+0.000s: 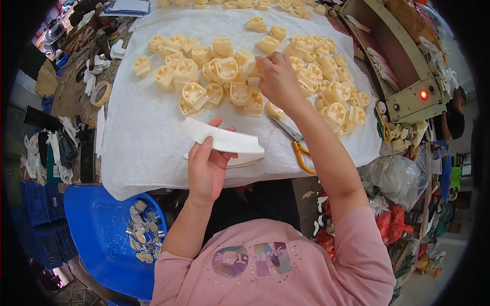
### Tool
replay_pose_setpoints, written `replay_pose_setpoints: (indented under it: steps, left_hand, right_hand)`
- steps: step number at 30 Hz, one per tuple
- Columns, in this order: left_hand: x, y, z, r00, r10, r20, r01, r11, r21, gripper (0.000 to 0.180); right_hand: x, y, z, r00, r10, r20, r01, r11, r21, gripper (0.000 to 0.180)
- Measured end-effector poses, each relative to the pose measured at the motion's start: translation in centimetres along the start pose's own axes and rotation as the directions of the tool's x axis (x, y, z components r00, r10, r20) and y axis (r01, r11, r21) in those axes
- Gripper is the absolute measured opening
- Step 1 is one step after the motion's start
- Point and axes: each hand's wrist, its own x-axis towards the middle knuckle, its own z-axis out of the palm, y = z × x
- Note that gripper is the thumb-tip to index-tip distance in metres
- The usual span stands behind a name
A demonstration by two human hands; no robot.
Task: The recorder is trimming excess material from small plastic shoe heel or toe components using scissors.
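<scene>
My left hand [208, 166] pinches white curved strips [224, 138] between thumb and fingers, above the near edge of the cloth. Another white strip edge [247, 160] shows just below them. Farther off, my right hand [278, 79] reaches into the spread of cream moulded plastic pieces, shaped like shoe heels. Its fingers are closed around one cream heel piece [250, 68], partly hidden by the hand. A pale band wraps one finger. Several more cream heel pieces [224, 70] lie close by. Yellow-handled scissors [302, 155] rest by my right forearm, partly covered by it.
White cloth [138, 127] covers the table. At lower left stands a blue tub [97, 229] with several shiny silver pieces inside. A tape roll [100, 94] lies at the left. On the right is a long metal machine [408, 99] with a lit red lamp.
</scene>
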Motion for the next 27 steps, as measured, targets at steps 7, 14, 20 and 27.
replay_pose_setpoints:
  steps: [7,14,20,27]
  left_hand:
    - [0.1,0.2,-0.9,1.0,-0.015,-0.028,0.015,1.0,0.02,0.041]
    - [0.0,0.1,-1.9,1.0,0.001,0.001,-0.001,0.997,0.077,0.041]
    - [1.2,-1.5,-0.3,0.997,0.047,0.057,-0.051,0.995,0.081,0.044]
    - [4.8,-3.6,2.4,0.981,0.024,0.191,-0.058,0.983,0.173,0.048]
  right_hand:
    - [1.6,0.2,-2.2,0.937,0.272,0.219,-0.269,0.962,-0.045,0.04]
    - [-2.9,1.6,-2.3,0.932,0.354,-0.07,-0.317,0.896,0.31,0.044]
    - [-7.0,-0.6,-0.1,0.993,0.067,-0.1,-0.067,0.998,0.003,0.021]
    - [-6.5,-1.4,0.1,0.989,0.147,-0.008,-0.147,0.986,-0.08,0.021]
